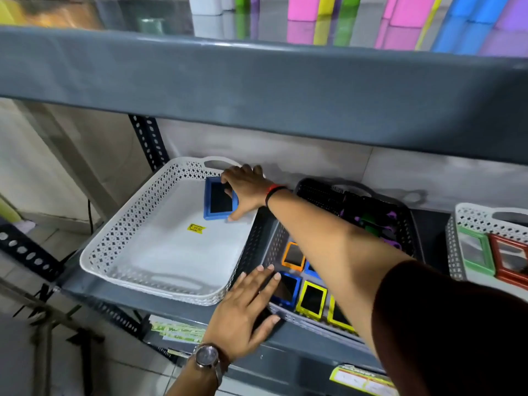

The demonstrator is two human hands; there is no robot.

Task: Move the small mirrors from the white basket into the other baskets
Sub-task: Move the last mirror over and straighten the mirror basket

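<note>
A white perforated plastic basket (137, 224) with cut-out handles sits on the grey shelf, holding one small blue-framed rectangular mirror (218, 201) lying flat near its far right corner. Just beside it, a grey perforated basket (275, 247) holds orange-framed (293, 256), blue-framed (287, 290) and yellow-framed (312, 300) mirrors.

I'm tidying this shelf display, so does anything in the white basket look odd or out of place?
Little stands out. The white basket holds one blue-framed mirror, lying askew near its far end under the right hand, and a yellow price sticker stuck crooked on its floor. Nothing looks spilled or broken.
</note>
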